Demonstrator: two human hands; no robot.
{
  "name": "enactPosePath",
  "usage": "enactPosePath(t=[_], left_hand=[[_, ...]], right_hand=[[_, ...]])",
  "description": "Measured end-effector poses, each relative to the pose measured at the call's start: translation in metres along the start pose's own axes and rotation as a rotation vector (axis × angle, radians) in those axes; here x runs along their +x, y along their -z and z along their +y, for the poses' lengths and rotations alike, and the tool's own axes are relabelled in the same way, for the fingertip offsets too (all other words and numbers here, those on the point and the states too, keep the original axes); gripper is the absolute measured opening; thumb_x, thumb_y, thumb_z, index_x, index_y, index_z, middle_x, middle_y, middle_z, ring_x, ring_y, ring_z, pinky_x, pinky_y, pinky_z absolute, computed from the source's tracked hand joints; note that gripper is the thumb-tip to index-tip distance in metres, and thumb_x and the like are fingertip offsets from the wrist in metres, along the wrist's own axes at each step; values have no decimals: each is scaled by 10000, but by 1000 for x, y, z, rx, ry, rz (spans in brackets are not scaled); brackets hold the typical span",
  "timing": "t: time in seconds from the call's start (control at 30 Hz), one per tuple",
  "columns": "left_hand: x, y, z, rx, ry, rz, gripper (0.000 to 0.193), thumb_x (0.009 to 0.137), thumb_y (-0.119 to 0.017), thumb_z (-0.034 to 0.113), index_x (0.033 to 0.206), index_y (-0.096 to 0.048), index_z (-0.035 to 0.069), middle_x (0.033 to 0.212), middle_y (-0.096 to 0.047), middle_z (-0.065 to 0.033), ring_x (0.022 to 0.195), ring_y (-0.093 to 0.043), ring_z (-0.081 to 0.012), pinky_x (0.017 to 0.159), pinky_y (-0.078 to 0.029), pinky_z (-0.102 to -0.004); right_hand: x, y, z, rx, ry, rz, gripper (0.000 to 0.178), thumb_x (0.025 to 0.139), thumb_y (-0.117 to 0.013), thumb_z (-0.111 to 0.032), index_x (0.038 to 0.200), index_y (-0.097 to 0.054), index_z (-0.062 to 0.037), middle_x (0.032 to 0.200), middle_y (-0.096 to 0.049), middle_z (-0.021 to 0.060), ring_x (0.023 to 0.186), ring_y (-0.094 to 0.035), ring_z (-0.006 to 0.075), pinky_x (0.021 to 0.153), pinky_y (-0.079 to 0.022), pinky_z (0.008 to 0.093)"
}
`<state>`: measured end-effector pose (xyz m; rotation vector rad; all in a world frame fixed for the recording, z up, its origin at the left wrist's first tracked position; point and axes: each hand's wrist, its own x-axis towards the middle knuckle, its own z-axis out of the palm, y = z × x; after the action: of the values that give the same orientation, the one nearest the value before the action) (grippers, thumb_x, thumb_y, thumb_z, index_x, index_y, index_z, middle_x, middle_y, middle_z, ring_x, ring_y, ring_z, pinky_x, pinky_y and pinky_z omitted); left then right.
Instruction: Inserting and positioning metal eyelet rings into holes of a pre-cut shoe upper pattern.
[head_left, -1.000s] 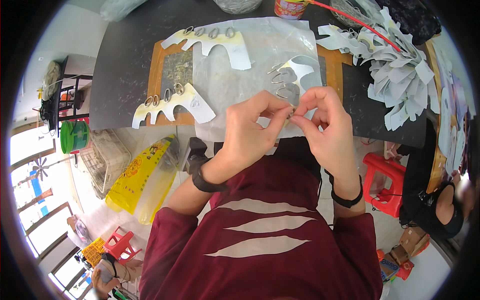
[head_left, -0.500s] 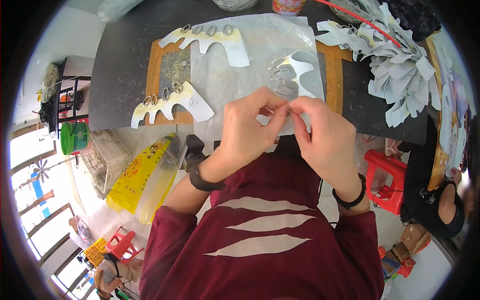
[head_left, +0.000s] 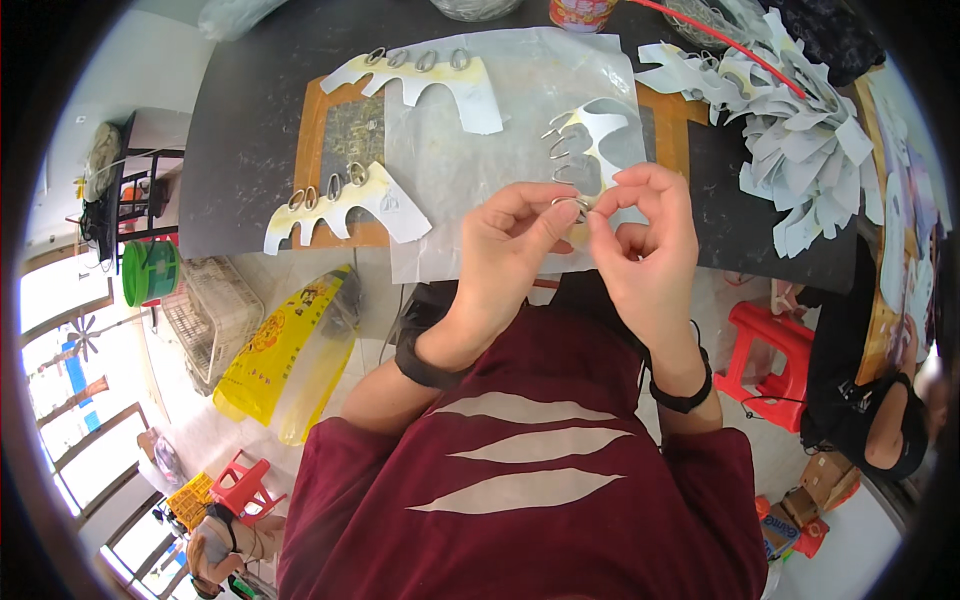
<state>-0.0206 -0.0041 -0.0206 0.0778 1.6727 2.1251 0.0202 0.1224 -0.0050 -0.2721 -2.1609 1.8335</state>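
Over the near edge of the table, my left hand (head_left: 508, 245) pinches a small oval metal ring (head_left: 566, 202) between thumb and forefinger. My right hand (head_left: 650, 235) meets the ring from the other side, its thumb and a finger at the ring's edge, partly hiding it. Just beyond the hands lies a curved white cut-out piece (head_left: 603, 124) with several metal loops along its left edge. Two similar scalloped white pieces, one at the upper left (head_left: 470, 92) and one at the near left (head_left: 385, 205), carry several upright metal rings each.
A translucent sheet (head_left: 520, 75) covers a taped board on the dark table (head_left: 235, 150). White cut-outs (head_left: 805, 150) are heaped at the right, near a red strip (head_left: 720, 35). Below stand a yellow bag (head_left: 270, 350) and a red stool (head_left: 770, 350). A person in black (head_left: 865, 410) is at the right.
My fingertips have parted somewhat, and the metal ring now shows between them. My right hand has turned, its forefinger lifted; my left hand has shifted slightly right.
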Motion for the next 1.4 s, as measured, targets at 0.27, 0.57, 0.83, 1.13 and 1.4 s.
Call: enactPosePath(t=[0.27,0.57,0.83,1.13,1.4], left_hand=[[3,1,4,21,48,-6,167,851,-613,123,951,-610,-11,827,-620,-37,709,-570,-80,652,-478,-219],[1,-3,9,226,-75,-7,113,828,-609,25,924,-611,-35,788,-623,-33,709,-553,-55,642,-443,-187],[0,1,13,249,-16,-64,134,841,-603,54,947,-612,-28,814,-631,-46,721,-569,-66,625,-475,-207],[4,3,9,241,-55,-51,123,830,-616,58,922,-618,-23,833,-631,-51,725,-571,-68,621,-477,-211],[2,0,13,255,-17,-49,118,818,-617,17,922,-612,-39,832,-629,-60,738,-575,-76,623,-467,-210]], right_hand=[[-2,8,4,279,-132,-64,348,768,-550,85,1070,-424,-36,811,-535,31,478,-424,5,420,-322,155],[-3,9,-4,-133,42,-59,350,747,-621,57,1042,-467,-54,772,-569,34,411,-391,29,396,-293,185],[0,15,-7,76,-119,-97,354,745,-605,71,1050,-465,-44,783,-571,31,416,-397,15,396,-297,178],[-11,5,6,-61,56,10,390,723,-616,82,1060,-476,-55,797,-575,39,412,-440,45,395,-326,201],[-5,6,-4,-408,224,-82,410,712,-616,71,1065,-476,-82,799,-578,27,402,-440,78,391,-329,236]])
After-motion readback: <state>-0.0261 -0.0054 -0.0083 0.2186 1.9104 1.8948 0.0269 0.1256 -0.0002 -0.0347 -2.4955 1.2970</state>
